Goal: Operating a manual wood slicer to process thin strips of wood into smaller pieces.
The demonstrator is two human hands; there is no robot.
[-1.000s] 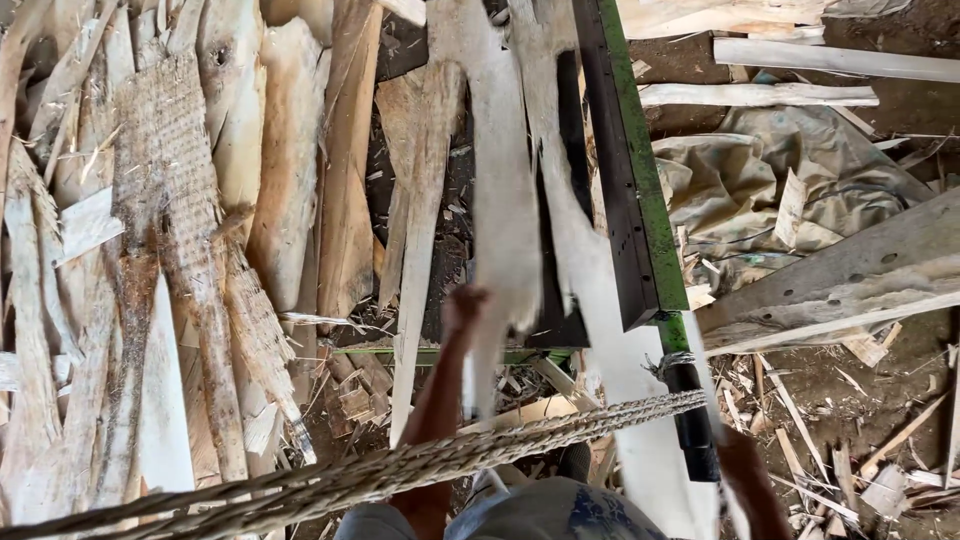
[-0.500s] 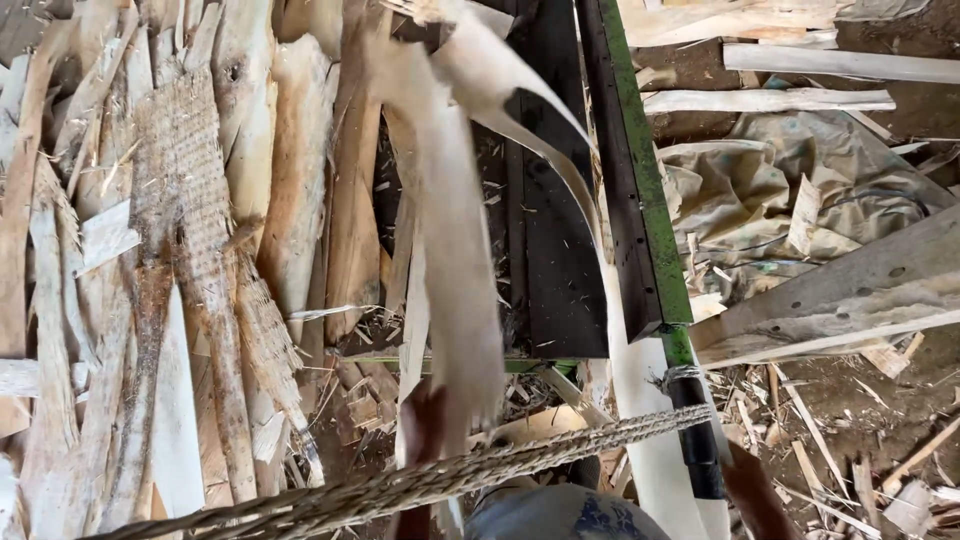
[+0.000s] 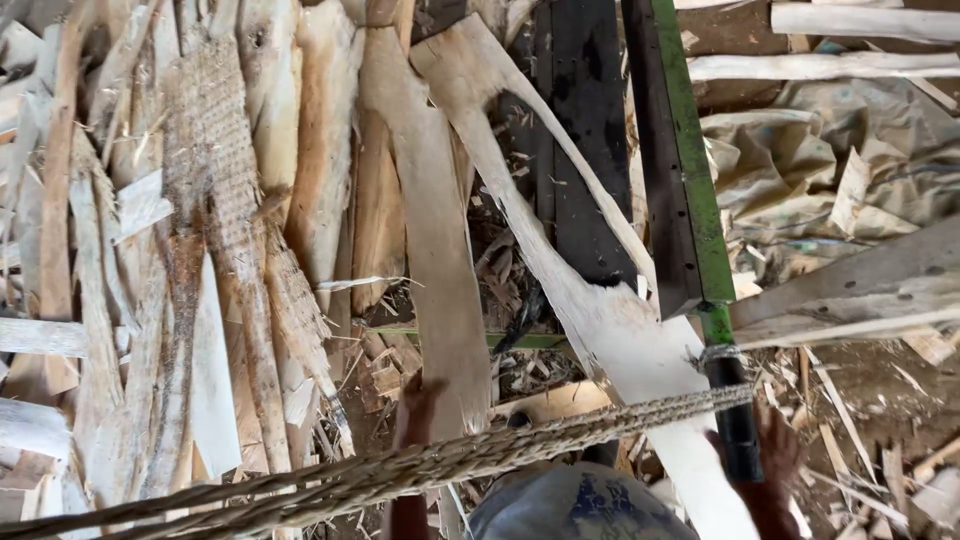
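Observation:
My left hand grips the near end of a long pale veneer strip that reaches away from me over the wood pile. A second, wider pale veneer sheet curls out from under the green-edged metal bar of the dark machine bed. My right hand is low at the right, beside the bar's black end and the sheet's near edge. Whether it holds anything is hidden. A braided rope stretches across in front of me.
A heap of rough veneer strips fills the left side. Wood scraps litter the ground in the middle. A crumpled tarp, pale poles and a grey plank lie to the right.
The strip in my left hand has swung from over the dark bed leftward and down toward the pile. My left hand has dropped a little. My right hand stays low at the right.

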